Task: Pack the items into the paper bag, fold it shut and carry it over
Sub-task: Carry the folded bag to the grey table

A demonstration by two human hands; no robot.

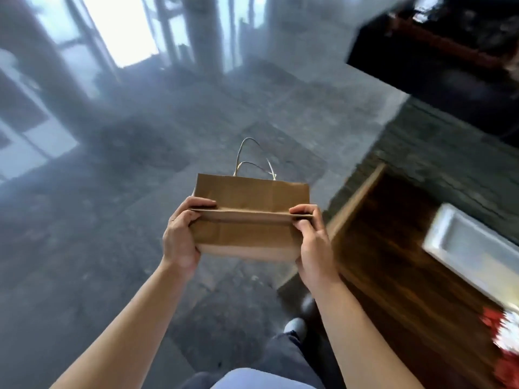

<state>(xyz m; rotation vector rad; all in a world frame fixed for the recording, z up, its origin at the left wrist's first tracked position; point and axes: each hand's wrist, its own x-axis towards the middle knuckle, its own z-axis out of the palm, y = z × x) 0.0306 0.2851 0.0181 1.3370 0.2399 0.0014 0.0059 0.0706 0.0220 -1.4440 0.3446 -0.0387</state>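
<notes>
A brown paper bag (250, 228) is held in the air in front of me, above the floor. Its top is folded over away from me, and the twisted paper handles (252, 161) stick out beyond the folded flap. My left hand (182, 234) grips the bag's left end at the fold, thumb on top. At the right end my right hand (311, 242) grips the fold the same way. What the bag contains is hidden.
A dark wooden table (393, 248) is close on my right, with a white tray (474, 254) and a red and white item (505, 332) on it. A black counter (438, 51) is at the upper right. Grey mottled floor (112, 248) lies ahead; bright doors (120, 29) are far off.
</notes>
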